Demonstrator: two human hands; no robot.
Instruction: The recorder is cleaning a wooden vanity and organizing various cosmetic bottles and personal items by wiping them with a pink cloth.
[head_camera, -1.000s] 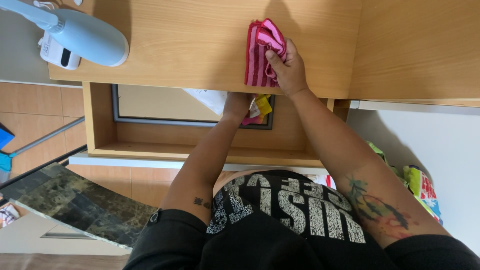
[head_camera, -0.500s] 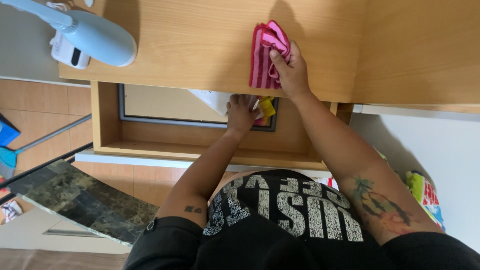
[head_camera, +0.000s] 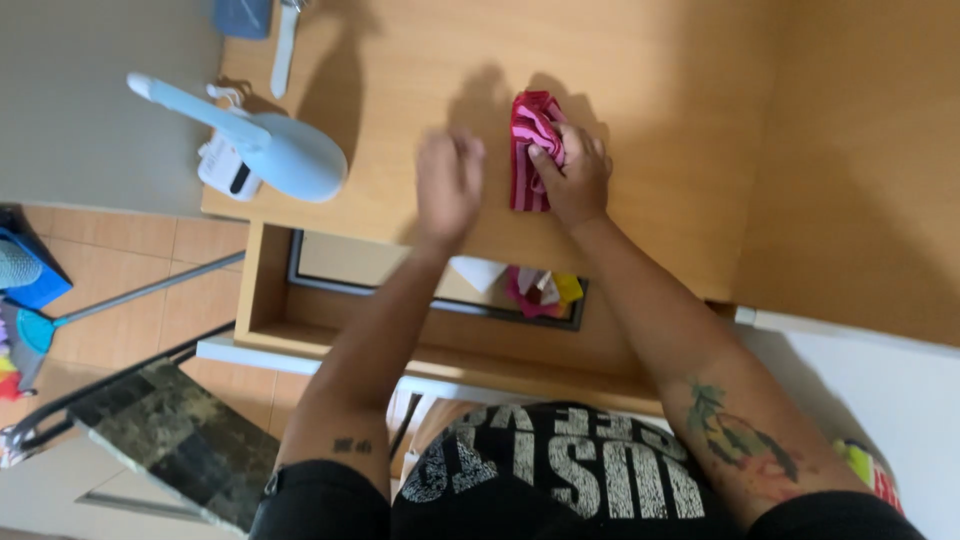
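My right hand (head_camera: 573, 178) presses down on a folded pink and red striped cloth (head_camera: 528, 150) that lies on the light wooden desk top (head_camera: 660, 120). Its fingers are curled over the cloth's right edge. My left hand (head_camera: 449, 185) hovers above the desk just left of the cloth, blurred, fingers apart and holding nothing. Below the desk edge an open drawer (head_camera: 420, 340) shows a white paper (head_camera: 477, 272) and small pink and yellow items (head_camera: 540, 290).
A pale blue desk lamp (head_camera: 270, 145) lies over a white device (head_camera: 228, 170) at the desk's left end. A blue object (head_camera: 242, 16) sits at the top edge. A mop handle (head_camera: 130, 297) and a stone-patterned seat (head_camera: 175, 435) stand on the tiled floor at left.
My left hand has come up out of the drawer and now hovers over the desk top beside the cloth. My right hand has stayed on the cloth.
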